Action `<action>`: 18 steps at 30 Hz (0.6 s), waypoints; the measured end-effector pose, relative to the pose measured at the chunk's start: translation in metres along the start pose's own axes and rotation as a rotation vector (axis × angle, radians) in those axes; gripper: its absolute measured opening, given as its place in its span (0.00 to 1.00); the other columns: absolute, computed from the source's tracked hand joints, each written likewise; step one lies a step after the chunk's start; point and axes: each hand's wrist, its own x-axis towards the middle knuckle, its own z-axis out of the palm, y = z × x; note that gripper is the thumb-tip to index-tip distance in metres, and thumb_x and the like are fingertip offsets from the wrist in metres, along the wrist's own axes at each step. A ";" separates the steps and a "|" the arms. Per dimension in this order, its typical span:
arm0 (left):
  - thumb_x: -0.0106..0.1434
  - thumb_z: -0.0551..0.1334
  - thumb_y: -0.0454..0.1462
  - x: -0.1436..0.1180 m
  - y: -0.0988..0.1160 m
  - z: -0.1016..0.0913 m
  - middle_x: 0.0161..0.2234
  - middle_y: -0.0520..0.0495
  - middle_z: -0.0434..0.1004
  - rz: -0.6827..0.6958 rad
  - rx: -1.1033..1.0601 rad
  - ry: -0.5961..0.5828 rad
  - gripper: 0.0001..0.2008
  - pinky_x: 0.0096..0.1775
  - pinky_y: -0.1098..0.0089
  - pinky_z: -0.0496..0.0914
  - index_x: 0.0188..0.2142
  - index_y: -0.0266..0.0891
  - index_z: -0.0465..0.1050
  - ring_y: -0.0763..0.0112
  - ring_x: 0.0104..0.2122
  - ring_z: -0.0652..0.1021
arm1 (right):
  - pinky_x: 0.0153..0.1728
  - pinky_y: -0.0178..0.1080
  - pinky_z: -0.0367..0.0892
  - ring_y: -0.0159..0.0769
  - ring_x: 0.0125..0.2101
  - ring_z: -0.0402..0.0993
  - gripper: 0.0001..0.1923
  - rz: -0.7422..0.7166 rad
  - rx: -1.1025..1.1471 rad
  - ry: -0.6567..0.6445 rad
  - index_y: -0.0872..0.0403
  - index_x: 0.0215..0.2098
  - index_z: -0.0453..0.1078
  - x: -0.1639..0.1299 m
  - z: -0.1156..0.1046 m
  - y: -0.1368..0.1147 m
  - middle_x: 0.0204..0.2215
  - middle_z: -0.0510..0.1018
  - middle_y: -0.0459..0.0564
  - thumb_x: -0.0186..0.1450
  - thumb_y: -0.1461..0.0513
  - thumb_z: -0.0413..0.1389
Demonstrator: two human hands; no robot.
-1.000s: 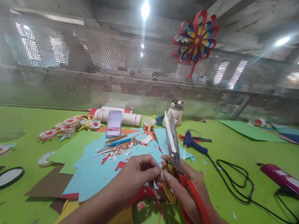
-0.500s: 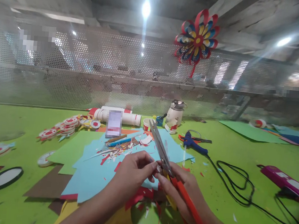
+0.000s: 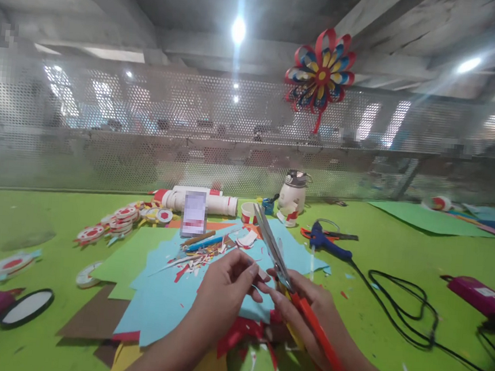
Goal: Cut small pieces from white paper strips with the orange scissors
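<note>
At the far middle of the green surface (image 3: 397,262) stands a small red-and-white paper cup (image 3: 248,212); what it holds cannot be made out. Just right of it are a small blue pot (image 3: 267,204) with something dark sticking out, and a white bottle (image 3: 294,191) with its lid on.

Near the viewer, the right hand (image 3: 310,312) has its grip closed around the orange handles of the scissors (image 3: 285,275), whose grey blades point up and to the far left and are nearly closed. The left hand (image 3: 225,293) pinches a small paper scrap (image 3: 262,275) between thumb and fingertips, right beside the blades at their base. Both hands hover above a light blue paper sheet (image 3: 163,299) strewn with red and white cuttings. To the right lies a blue glue gun (image 3: 327,241) with its black cord (image 3: 401,314).
</note>
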 end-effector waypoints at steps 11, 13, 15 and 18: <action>0.58 0.60 0.37 0.000 -0.006 -0.001 0.23 0.51 0.73 0.121 0.140 0.065 0.07 0.26 0.71 0.68 0.25 0.38 0.64 0.73 0.23 0.74 | 0.26 0.35 0.67 0.34 0.23 0.69 0.15 -0.058 -0.093 0.026 0.58 0.43 0.72 0.004 0.002 0.012 0.26 0.76 0.48 0.64 0.58 0.52; 0.58 0.59 0.36 0.000 -0.006 -0.001 0.23 0.52 0.72 0.127 0.145 0.067 0.07 0.26 0.72 0.67 0.25 0.38 0.64 0.73 0.23 0.73 | 0.27 0.35 0.67 0.35 0.25 0.70 0.14 -0.064 -0.098 0.038 0.58 0.44 0.73 0.005 0.002 0.015 0.26 0.76 0.49 0.64 0.58 0.53; 0.58 0.59 0.36 0.001 -0.007 -0.002 0.23 0.52 0.72 0.131 0.151 0.065 0.07 0.26 0.72 0.67 0.25 0.39 0.64 0.73 0.23 0.73 | 0.28 0.37 0.68 0.38 0.26 0.72 0.15 -0.060 -0.093 0.042 0.57 0.44 0.72 0.006 0.001 0.017 0.26 0.77 0.49 0.63 0.58 0.54; 0.58 0.59 0.38 0.003 -0.007 -0.004 0.23 0.52 0.71 0.140 0.154 0.067 0.07 0.25 0.71 0.66 0.26 0.39 0.64 0.73 0.22 0.73 | 0.30 0.38 0.69 0.42 0.30 0.74 0.15 -0.052 -0.072 0.055 0.57 0.45 0.73 0.006 0.002 0.019 0.26 0.77 0.50 0.63 0.58 0.54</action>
